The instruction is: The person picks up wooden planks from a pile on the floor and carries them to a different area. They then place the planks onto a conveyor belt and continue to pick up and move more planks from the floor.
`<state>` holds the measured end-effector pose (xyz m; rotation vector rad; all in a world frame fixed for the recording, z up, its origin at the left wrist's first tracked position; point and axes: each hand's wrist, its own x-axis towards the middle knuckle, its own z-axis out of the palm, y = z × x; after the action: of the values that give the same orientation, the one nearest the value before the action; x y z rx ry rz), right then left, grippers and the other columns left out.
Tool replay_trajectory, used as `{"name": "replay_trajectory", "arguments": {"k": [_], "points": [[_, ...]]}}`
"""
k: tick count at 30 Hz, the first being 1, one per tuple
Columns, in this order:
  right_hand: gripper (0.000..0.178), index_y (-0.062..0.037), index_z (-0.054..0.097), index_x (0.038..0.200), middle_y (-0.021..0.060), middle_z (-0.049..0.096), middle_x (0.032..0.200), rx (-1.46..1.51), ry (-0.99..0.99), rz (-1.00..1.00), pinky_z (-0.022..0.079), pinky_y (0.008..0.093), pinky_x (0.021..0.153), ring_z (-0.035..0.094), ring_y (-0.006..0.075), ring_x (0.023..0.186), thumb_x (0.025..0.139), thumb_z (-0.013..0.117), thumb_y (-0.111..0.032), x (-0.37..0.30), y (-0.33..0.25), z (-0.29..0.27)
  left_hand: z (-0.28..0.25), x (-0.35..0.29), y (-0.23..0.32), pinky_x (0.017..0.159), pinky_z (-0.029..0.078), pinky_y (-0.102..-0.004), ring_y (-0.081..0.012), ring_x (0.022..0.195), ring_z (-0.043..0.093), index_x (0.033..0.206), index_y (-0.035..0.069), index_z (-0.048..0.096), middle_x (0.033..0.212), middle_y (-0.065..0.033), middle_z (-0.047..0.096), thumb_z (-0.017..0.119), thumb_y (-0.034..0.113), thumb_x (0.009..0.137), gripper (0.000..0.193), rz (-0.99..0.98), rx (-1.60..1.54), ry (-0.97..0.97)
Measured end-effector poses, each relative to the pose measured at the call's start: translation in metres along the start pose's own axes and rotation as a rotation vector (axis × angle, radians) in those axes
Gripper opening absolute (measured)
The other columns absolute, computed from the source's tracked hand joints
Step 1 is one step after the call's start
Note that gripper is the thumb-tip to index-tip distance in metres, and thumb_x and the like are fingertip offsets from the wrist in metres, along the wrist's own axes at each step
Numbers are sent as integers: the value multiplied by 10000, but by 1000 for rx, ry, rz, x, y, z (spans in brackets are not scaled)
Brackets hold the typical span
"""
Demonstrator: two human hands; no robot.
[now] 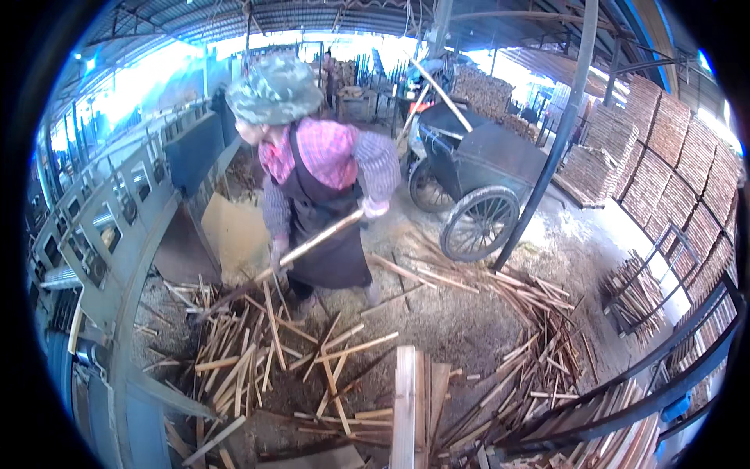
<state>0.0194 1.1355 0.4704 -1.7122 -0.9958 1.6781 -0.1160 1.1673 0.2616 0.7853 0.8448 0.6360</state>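
Observation:
Neither my left hand nor my right hand shows in the head view. Closest to me, at the lower middle, a pale wooden board rises from the lower edge, with browner boards beside it. Past them, wood strips lie in a loose heap on the floor. A co-worker in a camouflage hat and dark apron bends over this heap, both hands on a long wooden handle. The handle's lower end reaches down into the strips, where its tip is hard to make out.
A grey machine frame lines the left side. A two-wheeled cart stands beyond a slanting metal post. More strips litter the floor at right. Dark curved rails cross the lower right, and stacked wood bundles stand behind.

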Motion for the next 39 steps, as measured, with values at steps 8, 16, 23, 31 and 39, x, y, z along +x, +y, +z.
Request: {"name": "replay_trajectory", "arguments": {"k": [8, 16, 23, 31, 39], "points": [[715, -42, 302, 1412, 109, 551, 1182, 205, -44, 5, 464, 313, 853, 531, 179, 1025, 820, 696, -127, 90, -20, -111, 86, 133, 101, 881, 498, -349, -229, 987, 604, 1224, -25, 513, 1084, -138, 623, 612, 220, 869, 443, -158, 14, 42], [689, -45, 325, 1401, 111, 549, 1193, 515, -103, 218, 466, 328, 872, 537, 185, 1034, 822, 691, -123, 128, -25, -229, 137, 251, 121, 804, 514, -362, -223, 915, 623, 1219, 22, 517, 1036, -115, 630, 715, 288, 780, 550, -436, -197, 133], [503, -25, 473, 1297, 104, 581, 1162, 668, 100, 87, 464, 339, 866, 562, 198, 1034, 851, 654, -170, 147, -51, -296, 182, 305, 141, 727, 527, -391, -272, 812, 626, 1176, 51, 534, 930, -114, 627, 711, 323, 753, 533, -632, -247, 180], [573, -12, 412, 1337, 101, 595, 1119, 828, 195, 53, 475, 317, 823, 559, 188, 996, 855, 658, -201, 184, -66, -370, 234, 412, 171, 768, 523, -387, -289, 848, 628, 1203, 3, 529, 989, -149, 634, 742, 376, 725, 642, -775, -12, 166], [540, -14, 452, 1302, 95, 607, 1082, 845, 246, -19, 485, 318, 801, 578, 187, 951, 849, 666, -216, 274, -115, -470, 243, 560, 153, 847, 500, -383, -279, 920, 610, 1238, -10, 480, 1046, -149, 619, 713, 307, 771, 611, -636, -264, -4]]}}
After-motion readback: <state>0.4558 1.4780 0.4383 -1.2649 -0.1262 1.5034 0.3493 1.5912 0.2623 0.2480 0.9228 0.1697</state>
